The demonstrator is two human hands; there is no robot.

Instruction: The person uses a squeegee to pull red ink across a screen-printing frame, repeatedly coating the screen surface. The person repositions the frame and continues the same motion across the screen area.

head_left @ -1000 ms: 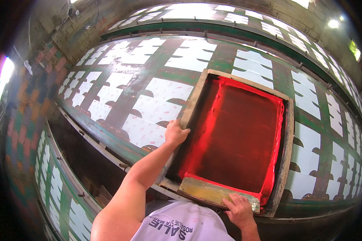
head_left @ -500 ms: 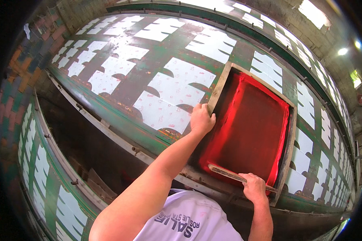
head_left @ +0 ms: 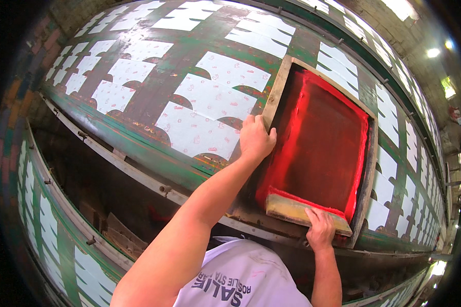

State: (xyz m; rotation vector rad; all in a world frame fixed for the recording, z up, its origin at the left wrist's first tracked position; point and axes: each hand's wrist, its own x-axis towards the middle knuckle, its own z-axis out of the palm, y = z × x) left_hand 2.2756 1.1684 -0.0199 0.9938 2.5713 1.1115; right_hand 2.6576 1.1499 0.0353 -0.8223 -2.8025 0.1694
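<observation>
At the near edge of the table (head_left: 149,155), a squeegee (head_left: 288,208) is gripped by the right hand (head_left: 320,230), its long axis along the near edge of a screen frame (head_left: 275,93) clasped on its left edge by the left hand (head_left: 256,140).

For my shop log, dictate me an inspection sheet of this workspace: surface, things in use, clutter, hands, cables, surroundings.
Surface: long green table, worn in brownish patches, bearing rows of white cut pieces; those left of the frame show small red prints.
Things in use: wooden frame on the table, with red ink inside and a yellowish squeegee at its near end.
Clutter: board-like pieces in the dark gap below the table; exact kind unclear.
Left hand: gripping the frame's left side.
Right hand: holding the squeegee.
Cables: nothing seen.
Surroundings: another green table at lower left; bright lights at upper right.
</observation>
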